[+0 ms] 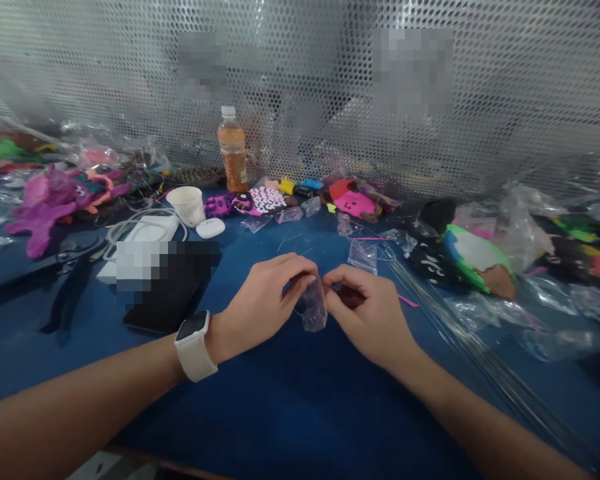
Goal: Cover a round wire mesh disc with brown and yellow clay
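Left hand (267, 290), pinched nearly closed, holds a small clear plastic pouch (315, 310) over the flat blue tabletop (290, 407), seemingly to steady it; right hand (373, 310), loosely curled, meets its edge (grip unclear)

Pinches clear bag (315, 312) in left hand (265, 293) above blue table (300, 413); holds right hand (373, 312) at bag's edge. Wears watch (196, 340) on left wrist (221, 337). Faces bottle (233, 155), cup (186, 207).

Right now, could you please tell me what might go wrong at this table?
The thin plastic in the left hand, with the right hand at its edge, might slip or crumple. The long strands beside the right forearm could get snagged. The tall bottle might topple onto the dotted item if bumped.
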### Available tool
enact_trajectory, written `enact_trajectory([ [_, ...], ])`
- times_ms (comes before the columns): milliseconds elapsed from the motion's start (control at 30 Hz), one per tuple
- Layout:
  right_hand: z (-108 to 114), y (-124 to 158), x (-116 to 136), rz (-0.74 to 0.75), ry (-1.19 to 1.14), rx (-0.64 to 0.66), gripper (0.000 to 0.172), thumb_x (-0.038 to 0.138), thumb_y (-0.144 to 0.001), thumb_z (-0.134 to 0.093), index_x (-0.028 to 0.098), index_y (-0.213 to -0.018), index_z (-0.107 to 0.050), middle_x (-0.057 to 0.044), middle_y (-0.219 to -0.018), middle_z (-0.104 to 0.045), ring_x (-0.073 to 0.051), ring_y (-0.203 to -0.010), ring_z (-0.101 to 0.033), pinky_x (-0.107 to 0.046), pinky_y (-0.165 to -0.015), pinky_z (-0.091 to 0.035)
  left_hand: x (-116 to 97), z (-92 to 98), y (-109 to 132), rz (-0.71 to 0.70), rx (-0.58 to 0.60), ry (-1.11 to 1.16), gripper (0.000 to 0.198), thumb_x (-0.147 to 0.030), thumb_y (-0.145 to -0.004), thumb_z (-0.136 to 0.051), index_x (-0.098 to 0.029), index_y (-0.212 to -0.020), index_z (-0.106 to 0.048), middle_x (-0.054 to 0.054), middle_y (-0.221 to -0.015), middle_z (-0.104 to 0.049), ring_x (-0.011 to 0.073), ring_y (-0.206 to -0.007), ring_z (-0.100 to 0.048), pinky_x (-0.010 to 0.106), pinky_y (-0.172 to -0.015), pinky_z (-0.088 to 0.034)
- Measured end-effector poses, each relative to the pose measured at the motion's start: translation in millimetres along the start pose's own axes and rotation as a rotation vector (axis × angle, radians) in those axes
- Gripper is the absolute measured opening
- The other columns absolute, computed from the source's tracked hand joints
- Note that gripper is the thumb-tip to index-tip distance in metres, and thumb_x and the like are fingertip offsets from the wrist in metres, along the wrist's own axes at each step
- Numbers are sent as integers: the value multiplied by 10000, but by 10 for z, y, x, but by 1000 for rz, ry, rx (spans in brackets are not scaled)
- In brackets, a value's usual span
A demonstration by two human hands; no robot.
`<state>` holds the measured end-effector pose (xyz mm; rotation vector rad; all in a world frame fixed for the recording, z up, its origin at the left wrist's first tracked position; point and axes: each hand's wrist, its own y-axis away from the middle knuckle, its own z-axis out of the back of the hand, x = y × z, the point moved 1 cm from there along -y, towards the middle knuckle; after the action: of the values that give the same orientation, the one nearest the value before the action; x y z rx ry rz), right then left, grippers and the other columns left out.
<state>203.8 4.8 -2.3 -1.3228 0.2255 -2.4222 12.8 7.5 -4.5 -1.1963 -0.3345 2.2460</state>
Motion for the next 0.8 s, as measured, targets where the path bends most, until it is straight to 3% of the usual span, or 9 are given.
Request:
enact_trajectory([
  [133, 49, -44, -45, -22, -23, 60, 131, 278, -912, -633, 203, -807, -659, 26, -645, -585, -110, -538, -485, -262, -499, -372, 26, 27, -56, 136, 50, 189, 128, -218, -1040, -591, -207, -974, -701, 23, -973, -714, 164, -871, -655, 292, -788, -519],
  [267, 86, -76, -102, -11, -66, 125, 123, 296, -969, -602, 206, -893, -637, 24, -677, -586, -121, -565, -509, -267, -521, -397, 85, 45, -92, 187, 146, 361, 193, -335, -1038, -600, -196, -970, -715, 59, -1053, -697, 183, -914, -639, 331, -830, -538],
  [433, 137, -108, -131, 35, -183, 210, 176, 361, -1046, -565, 215, -979, -636, -5, -823, -624, -123, -651, -551, -257, -566, -461, 68, 38, -82, 308, 243, 730, 185, -350, -1029, -621, -194, -967, -698, 51, -952, -662, 183, -886, -604, 330, -843, -529],
  [500, 151, -118, -144, 46, -252, 253, 209, 403, -1055, -567, 219, -979, -633, -15, -902, -612, -114, -666, -546, -251, -567, -477, 42, 36, -77, 335, 243, 833, 178, -335, -1020, -628, -198, -920, -684, 54, -928, -642, 195, -896, -602, 344, -864, -538],
  [633, 172, -132, -183, 26, -404, 347, 247, 457, -1054, -585, 225, -989, -642, -15, -1014, -559, -76, -609, -506, -242, -527, -478, 25, 21, -72, 356, 170, 822, 166, -346, -998, -641, -208, -909, -666, 58, -925, -634, 212, -899, -602, 367, -871, -559],
  [800, 208, -146, -192, -24, -467, 427, 291, 493, -1051, -587, 224, -956, -642, 7, -936, -506, -73, -597, -486, -231, -525, -495, 32, -24, -47, 334, 111, 860, 155, -334, -1012, -638, -210, -926, -674, 66, -967, -651, 210, -933, -615, 383, -918, -567],
])
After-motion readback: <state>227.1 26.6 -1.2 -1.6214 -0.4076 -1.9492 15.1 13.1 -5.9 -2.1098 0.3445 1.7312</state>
